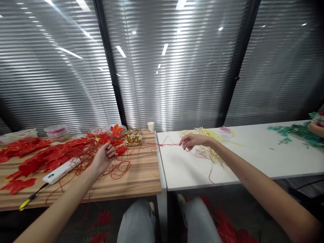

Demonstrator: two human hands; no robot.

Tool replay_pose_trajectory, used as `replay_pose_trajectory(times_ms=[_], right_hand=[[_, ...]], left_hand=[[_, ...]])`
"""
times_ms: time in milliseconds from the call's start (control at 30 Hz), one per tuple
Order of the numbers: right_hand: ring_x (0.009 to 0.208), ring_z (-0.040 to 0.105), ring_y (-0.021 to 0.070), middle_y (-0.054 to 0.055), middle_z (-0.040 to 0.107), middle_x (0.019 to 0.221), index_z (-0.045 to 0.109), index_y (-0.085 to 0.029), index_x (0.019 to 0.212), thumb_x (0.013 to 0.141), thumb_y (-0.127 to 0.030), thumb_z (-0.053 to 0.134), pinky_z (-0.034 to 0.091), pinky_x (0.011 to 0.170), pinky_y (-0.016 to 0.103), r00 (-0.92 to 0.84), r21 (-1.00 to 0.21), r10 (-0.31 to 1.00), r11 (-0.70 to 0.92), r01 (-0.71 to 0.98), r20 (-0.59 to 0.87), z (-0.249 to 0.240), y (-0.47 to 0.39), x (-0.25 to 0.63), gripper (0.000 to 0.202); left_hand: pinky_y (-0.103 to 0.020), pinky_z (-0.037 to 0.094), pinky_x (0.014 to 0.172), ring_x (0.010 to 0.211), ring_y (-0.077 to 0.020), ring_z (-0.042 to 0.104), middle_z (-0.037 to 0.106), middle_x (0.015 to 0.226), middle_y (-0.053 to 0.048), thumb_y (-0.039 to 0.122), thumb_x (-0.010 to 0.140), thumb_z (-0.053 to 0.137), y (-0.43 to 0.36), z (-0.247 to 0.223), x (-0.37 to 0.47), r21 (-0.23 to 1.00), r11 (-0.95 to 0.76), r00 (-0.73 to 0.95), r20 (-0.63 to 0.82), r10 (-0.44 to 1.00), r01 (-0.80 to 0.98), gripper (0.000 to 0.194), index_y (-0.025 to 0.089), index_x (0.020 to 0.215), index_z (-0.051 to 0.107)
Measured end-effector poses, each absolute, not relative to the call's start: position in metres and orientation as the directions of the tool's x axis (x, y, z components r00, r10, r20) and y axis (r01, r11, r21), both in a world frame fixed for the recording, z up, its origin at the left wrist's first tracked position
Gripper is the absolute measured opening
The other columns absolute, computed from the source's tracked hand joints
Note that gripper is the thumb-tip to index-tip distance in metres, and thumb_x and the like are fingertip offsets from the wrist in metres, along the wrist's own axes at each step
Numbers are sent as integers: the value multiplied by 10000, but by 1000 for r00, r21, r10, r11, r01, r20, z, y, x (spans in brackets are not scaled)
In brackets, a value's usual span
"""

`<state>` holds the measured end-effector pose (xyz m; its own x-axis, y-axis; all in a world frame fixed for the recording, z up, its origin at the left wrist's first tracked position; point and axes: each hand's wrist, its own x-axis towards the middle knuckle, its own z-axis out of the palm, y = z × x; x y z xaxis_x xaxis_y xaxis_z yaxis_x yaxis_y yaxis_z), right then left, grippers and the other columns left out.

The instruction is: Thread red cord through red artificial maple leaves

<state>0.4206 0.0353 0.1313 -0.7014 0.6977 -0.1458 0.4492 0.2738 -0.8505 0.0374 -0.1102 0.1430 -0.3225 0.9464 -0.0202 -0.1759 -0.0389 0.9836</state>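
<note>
1. A thin red string (162, 144) is being held stretched between the two hands, running across the middle of the frame from the wooden table (141, 175) at lower left to the white table (253, 158) at right.
2. The string is being pinched by the right hand (193, 140), just right of centre, with thumb and fingertips closed on it above the white table's left part.
3. The left hand (103, 157), left of centre, is being kept loosely curled with the fingers bent; it is lying among a tangle of red string loops (118, 167), but whether the string is being gripped there cannot be told.
4. A spread of red artificial maple leaves (43, 155) is being shown over the left part of the wooden table, with a flat white device (60, 170) lying just beside the left forearm.
5. A heap of pale yellow strips (210, 138) is being seen just behind the right hand.
6. A small white paper cup (151, 126) and a crinkled gold packet (133, 137) are standing near the frame's centre.
7. Green foliage pieces (296, 131) are being touched by another person's hand (316, 128) at the right edge.
</note>
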Motion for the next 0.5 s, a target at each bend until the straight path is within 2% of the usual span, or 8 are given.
replay_pose_trajectory(times_ms=[100,200,300,367,433,500], right_hand=[[443,580,123,48,649,610,648,-136,723,611,-259,669,414,450,210,-636,-661,759,408,629,-137,121,34,416,168],[401,569,105,56,666,706,644,-139,717,633,-243,638,397,455,207,-574,-548,819,480,685,0,116,28,419,134],[447,595,110,62,673,807,645,-142,729,661,-262,615,410,494,209,-507,-542,853,486,685,124,119,16,431,141],[497,615,128,58,674,773,642,-138,696,698,-290,583,419,524,212,-462,-558,871,470,683,168,123,8,442,163],[533,623,145,60,673,726,648,-134,683,721,-324,565,427,547,220,-419,-584,890,441,682,182,124,3,451,211],[566,625,162,81,671,688,653,-122,664,728,-386,565,433,551,227,-361,-619,914,394,679,185,124,2,460,286]], left_hand=[[-200,371,523,373,-63,190,183,418,81,236,857,297,-119,168,16,996,-13,-364,-19,931,-85,276,188,589,255],[-180,327,514,385,-63,183,168,396,84,244,867,271,-131,194,-5,995,-52,-443,82,893,80,264,182,610,265],[-159,299,514,393,-50,157,166,388,90,267,858,302,-143,220,-31,983,-76,-551,156,820,165,261,170,616,288],[-155,292,518,399,-37,158,199,389,99,265,820,390,-148,234,-47,965,-59,-622,210,754,254,214,155,641,352],[-163,299,522,406,-27,198,232,381,103,289,766,496,-150,244,-58,936,52,-617,188,764,349,190,134,677,431],[-174,312,532,424,-27,263,285,383,99,368,715,575,-151,254,-63,864,166,-596,177,783,475,273,103,730,512]])
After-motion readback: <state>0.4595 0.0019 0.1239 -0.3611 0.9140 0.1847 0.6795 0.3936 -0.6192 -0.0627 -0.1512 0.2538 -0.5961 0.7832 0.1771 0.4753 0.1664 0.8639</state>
